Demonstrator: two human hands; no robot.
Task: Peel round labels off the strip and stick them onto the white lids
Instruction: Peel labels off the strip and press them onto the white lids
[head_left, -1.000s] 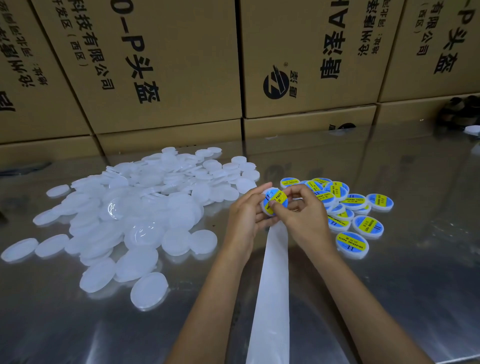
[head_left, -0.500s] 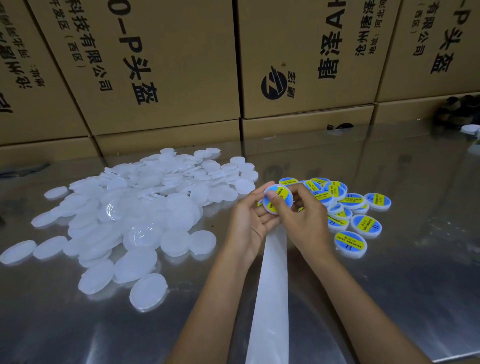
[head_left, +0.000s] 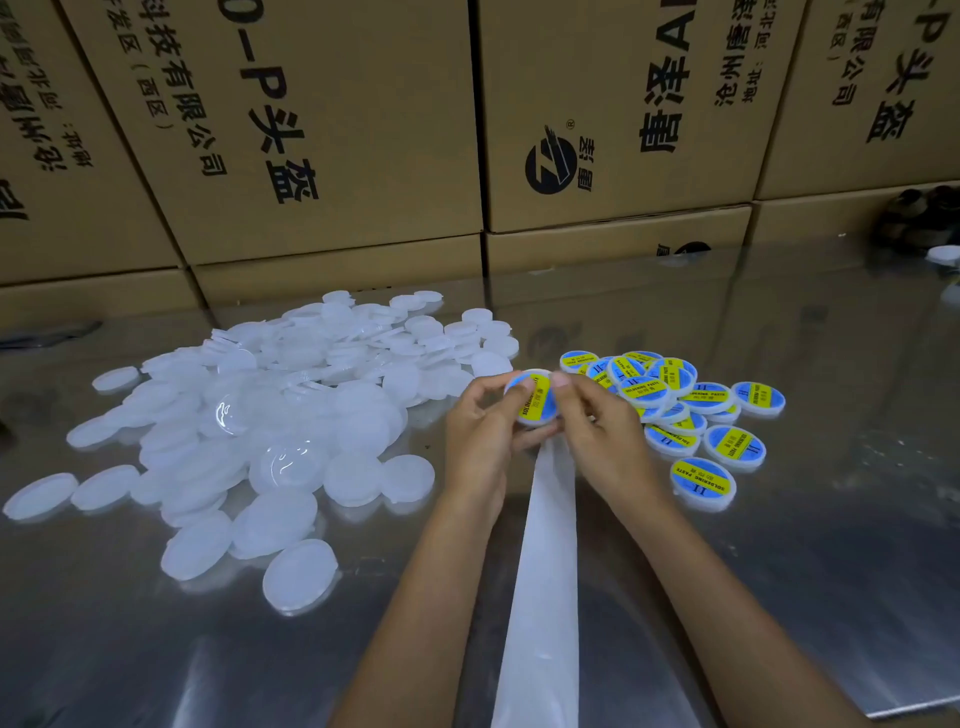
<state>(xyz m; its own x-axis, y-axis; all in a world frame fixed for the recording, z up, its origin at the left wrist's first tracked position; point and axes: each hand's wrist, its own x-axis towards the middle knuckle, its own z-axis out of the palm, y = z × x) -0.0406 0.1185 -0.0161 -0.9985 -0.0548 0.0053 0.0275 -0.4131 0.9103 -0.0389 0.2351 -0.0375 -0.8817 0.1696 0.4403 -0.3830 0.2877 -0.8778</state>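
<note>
Both thumbs have shifted onto the face of the labelled lid (head_left: 534, 402), pressing its blue-and-yellow round label flat where a second ago the fingers only pinched its rim. The person's left hand (head_left: 480, 434) and right hand (head_left: 597, 434) grasp this one lid between them, just above the shiny metal table (head_left: 831, 519). One white, glossy backing strip (head_left: 545, 597) runs from under the hands toward the camera. Roughly fifteen finished labelled lids (head_left: 701, 483) cluster at right; a loose heap of many dozens of plain translucent white lids (head_left: 249, 441), too many to count, spreads at left. Printed cardboard cartons (head_left: 311, 130) stand stacked behind.
</note>
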